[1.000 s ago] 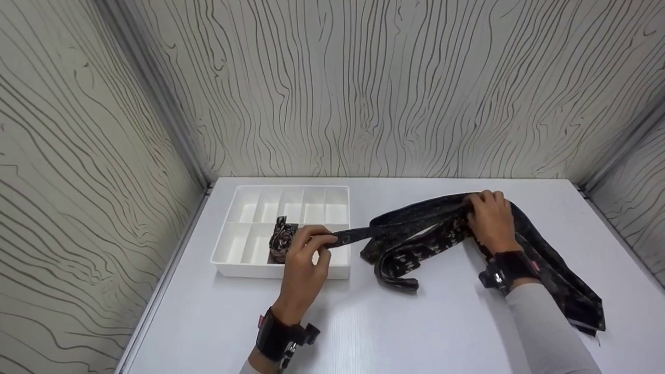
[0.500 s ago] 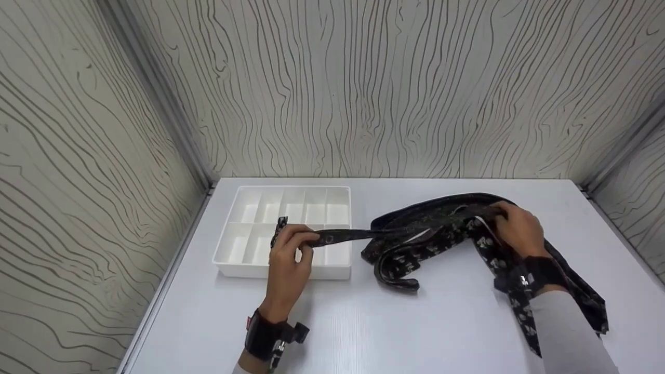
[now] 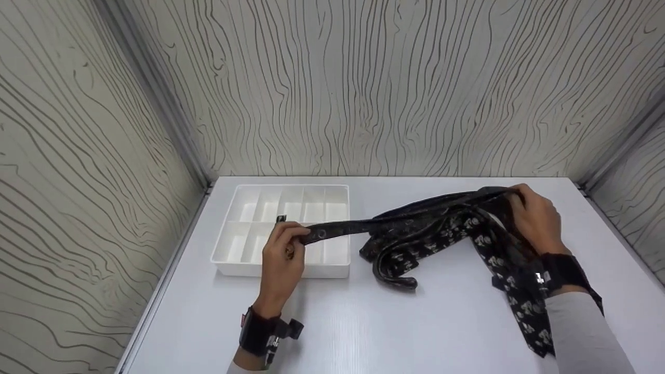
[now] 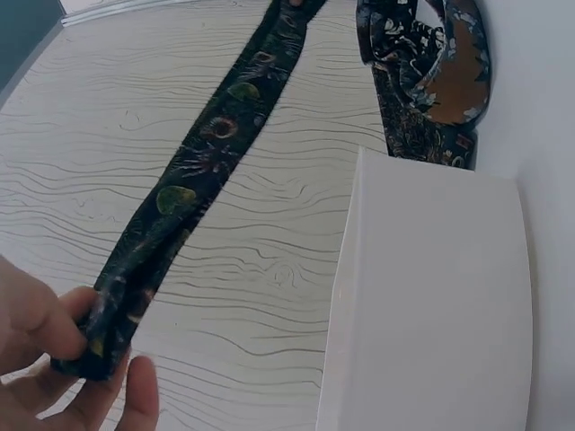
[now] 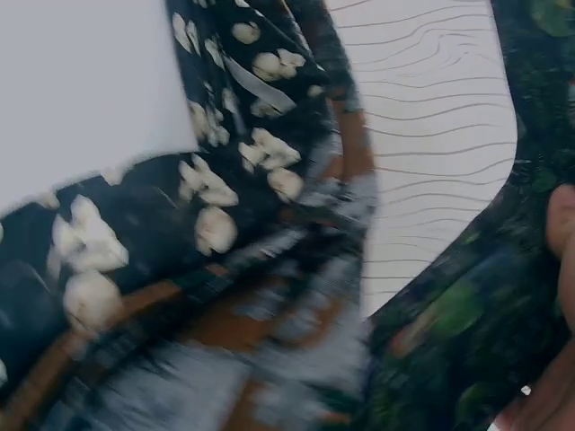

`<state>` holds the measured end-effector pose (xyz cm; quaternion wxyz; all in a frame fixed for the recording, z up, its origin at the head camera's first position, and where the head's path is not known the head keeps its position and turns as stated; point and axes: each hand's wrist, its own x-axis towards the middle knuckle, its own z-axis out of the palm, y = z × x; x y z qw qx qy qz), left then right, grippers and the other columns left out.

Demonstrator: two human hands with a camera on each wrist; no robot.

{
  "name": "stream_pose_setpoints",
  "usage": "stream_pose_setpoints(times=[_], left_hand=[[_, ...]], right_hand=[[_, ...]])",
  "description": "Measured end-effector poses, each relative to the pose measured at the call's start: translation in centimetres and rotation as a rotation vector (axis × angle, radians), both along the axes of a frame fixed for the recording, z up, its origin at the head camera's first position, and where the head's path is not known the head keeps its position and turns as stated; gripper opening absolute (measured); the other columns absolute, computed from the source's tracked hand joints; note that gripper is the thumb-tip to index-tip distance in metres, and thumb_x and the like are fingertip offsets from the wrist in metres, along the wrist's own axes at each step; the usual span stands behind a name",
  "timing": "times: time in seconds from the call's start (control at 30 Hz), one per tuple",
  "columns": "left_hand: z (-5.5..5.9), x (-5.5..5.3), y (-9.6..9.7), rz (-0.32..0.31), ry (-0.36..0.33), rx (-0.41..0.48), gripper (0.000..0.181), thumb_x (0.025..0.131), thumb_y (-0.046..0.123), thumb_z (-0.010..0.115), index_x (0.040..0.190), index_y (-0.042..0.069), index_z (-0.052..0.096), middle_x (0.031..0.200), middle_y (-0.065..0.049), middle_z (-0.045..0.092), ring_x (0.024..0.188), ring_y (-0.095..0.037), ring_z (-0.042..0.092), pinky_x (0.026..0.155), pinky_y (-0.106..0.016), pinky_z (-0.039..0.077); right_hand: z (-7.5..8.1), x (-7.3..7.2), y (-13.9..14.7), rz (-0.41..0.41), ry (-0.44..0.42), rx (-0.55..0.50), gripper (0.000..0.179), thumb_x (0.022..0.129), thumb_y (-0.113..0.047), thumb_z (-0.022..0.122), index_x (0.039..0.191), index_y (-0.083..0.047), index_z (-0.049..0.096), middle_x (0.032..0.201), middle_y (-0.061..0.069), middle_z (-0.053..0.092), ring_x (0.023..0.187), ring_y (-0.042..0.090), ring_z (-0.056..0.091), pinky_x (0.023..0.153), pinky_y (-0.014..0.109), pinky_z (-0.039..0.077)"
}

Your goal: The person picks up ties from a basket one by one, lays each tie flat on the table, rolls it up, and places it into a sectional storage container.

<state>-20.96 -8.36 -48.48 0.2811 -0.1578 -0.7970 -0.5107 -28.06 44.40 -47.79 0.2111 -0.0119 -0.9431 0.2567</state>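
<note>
My left hand [image 3: 283, 259] pinches the narrow end of a dark necktie [image 3: 340, 228] above the divided box. In the left wrist view, that dark necktie [image 4: 207, 166] shows small green and reddish motifs and runs up taut from the fingers. My right hand [image 3: 537, 218] grips the same necktie farther along, over a heap of others; the right wrist view shows its fingers [image 5: 564, 242] against the green-patterned cloth [image 5: 458, 332]. A black necktie with white flowers [image 3: 511, 285] hangs below the right hand. Behind my left hand, a rolled necktie [image 3: 281, 218] is mostly hidden.
The white box [image 3: 239, 270] has several compartments and stands at the left of the white table [image 3: 395, 332]. More neckties [image 3: 395, 265] lie bunched right of it. Wood-patterned panels [image 3: 332, 104] enclose the back and sides.
My left hand has moved left with the necktie's narrow end. My right hand has moved right, lifting the dark necktie, and more of the white-flowered necktie shows below it.
</note>
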Motion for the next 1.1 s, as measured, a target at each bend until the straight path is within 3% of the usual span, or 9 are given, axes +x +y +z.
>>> stream_pose_setpoints(times=[0.1,0.2,0.3,0.47,0.73,0.9,1.0,1.1], left_hand=[[-0.1,0.0,-0.5,0.003,-0.011,0.014,0.025,0.094,-0.013,0.065,0.110,0.004,0.074,0.120,-0.010,0.065,0.083,-0.012,0.057,0.066,-0.019,0.049],[-0.2,-0.1,-1.2,0.011,-0.040,0.033,0.025,0.092,-0.012,0.069,0.109,0.005,0.073,0.121,-0.009,0.065,0.090,-0.015,0.061,0.071,-0.020,0.052],[-0.4,0.0,-2.1,0.028,-0.099,0.048,0.026,0.092,-0.013,0.067,0.108,0.006,0.073,0.118,-0.008,0.066,0.093,-0.017,0.062,0.072,-0.020,0.053],[-1.2,0.2,-4.0,0.076,-0.252,0.036,0.024,0.093,-0.011,0.064,0.106,0.007,0.075,0.111,-0.008,0.068,0.086,-0.016,0.059,0.070,-0.022,0.050],[-2.7,1.0,-7.6,0.129,-0.391,0.006,0.020,0.092,-0.008,0.066,0.099,0.008,0.075,0.102,-0.009,0.070,0.086,-0.016,0.059,0.075,-0.023,0.049],[-3.4,1.8,-9.8,0.199,-0.491,-0.001,0.017,0.093,-0.004,0.066,0.100,0.009,0.076,0.103,-0.010,0.072,0.089,-0.017,0.059,0.075,-0.024,0.048],[-3.8,2.2,-10.9,0.224,-0.539,-0.006,0.015,0.094,0.000,0.067,0.102,0.008,0.076,0.107,-0.011,0.073,0.093,-0.017,0.060,0.077,-0.024,0.049],[-4.1,2.6,-12.0,0.244,-0.562,-0.017,0.014,0.095,0.002,0.067,0.104,0.007,0.076,0.109,-0.012,0.073,0.094,-0.017,0.061,0.077,-0.024,0.049]], right_hand=[[1.4,0.4,-0.2,0.011,0.036,0.041,0.030,0.112,-0.026,0.052,0.121,-0.002,0.067,0.105,0.033,0.073,0.090,0.055,0.068,0.072,0.064,0.049],[2.6,0.9,-0.4,0.045,-0.004,0.077,0.032,0.110,-0.031,0.059,0.117,-0.002,0.070,0.095,0.028,0.074,0.078,0.046,0.068,0.064,0.052,0.048],[3.5,1.5,-0.8,0.116,-0.139,0.104,0.038,0.107,-0.040,0.063,0.113,-0.004,0.073,0.093,0.019,0.076,0.076,0.031,0.067,0.068,0.042,0.048],[3.8,2.7,-1.6,0.289,-0.411,0.146,0.039,0.102,-0.047,0.070,0.103,-0.008,0.075,0.093,0.007,0.075,0.079,0.018,0.062,0.073,0.038,0.051],[1.4,5.8,-2.7,0.480,-0.665,0.138,0.041,0.084,-0.044,0.088,0.101,-0.011,0.072,0.092,0.000,0.069,0.079,0.014,0.056,0.071,0.028,0.048],[-0.6,8.1,-2.9,0.588,-0.777,0.068,0.032,0.074,-0.026,0.092,0.095,-0.013,0.071,0.089,-0.002,0.067,0.080,0.011,0.058,0.072,0.026,0.048],[-1.8,9.3,-2.9,0.573,-0.788,0.067,0.030,0.069,-0.019,0.090,0.094,-0.015,0.074,0.089,-0.004,0.068,0.081,0.011,0.058,0.074,0.028,0.048],[-2.7,10.3,-2.8,0.487,-0.725,0.151,0.035,0.062,-0.018,0.092,0.093,-0.022,0.075,0.091,-0.007,0.067,0.085,0.013,0.056,0.075,0.033,0.048]])
